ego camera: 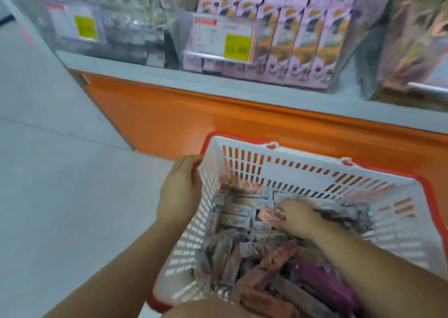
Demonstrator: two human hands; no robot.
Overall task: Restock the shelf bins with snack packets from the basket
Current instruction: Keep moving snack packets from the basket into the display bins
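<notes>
Right, my left grip (183, 189) is clamped on the basket (303, 170), fingers curled round the red rim (205, 145) at its left corner and thumb on the outside. My right grip (299, 218) is down inside, knuckles up, fingers curled into the heap of snack packets (236, 212). The fingertips are at a pink packet (268, 217), and they touch it. Through the blur I cannot tell whether they are closed on it or only resting against it.

The basket is white slotted plastic, held low in front of me, just before the orange base panel (194, 119) of the shelf. Grey-silver packets fill its far end. Brownish-pink ones (278, 260) and a purple packet (315, 276) lie nearer me, under my right forearm.

Up on the grey shelf ledge (145, 68) stand the clear bins. The left bin (126, 27) holds silvery packets and the middle bin (303, 39) holds upright lilac-and-orange boxes in rows. The right bin (417, 39) has brownish packs, cut off by the edge.

Now the labels. The left price card (75, 23) has a red strip and a yellow patch, unreadable. The middle price card (225, 40) has a red header, small smeared print, and a yellow patch whose digits look like 15.80. No brand on the packets is legible.
</notes>
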